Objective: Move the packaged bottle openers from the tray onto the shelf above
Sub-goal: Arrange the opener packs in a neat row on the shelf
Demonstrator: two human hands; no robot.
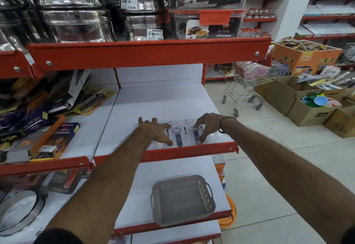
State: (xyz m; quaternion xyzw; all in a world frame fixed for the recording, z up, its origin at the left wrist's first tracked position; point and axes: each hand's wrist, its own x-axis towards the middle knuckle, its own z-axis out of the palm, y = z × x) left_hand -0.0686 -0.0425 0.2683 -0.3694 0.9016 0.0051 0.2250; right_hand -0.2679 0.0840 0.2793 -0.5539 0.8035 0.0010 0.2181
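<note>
On the white shelf, white-carded, blue-handled bottle openers lie flat.

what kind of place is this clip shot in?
Almost certainly a retail store's housewares aisle: price-stickered steel containers on red-edged shelving, a shopping cart in the aisle, and carded bottle openers being laid out by the left hand and right hand.

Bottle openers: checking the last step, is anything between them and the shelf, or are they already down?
Nothing visible blocks them. The packaged bottle openers already lie on the shelf, both hands on them; the tray below looks empty.
</note>
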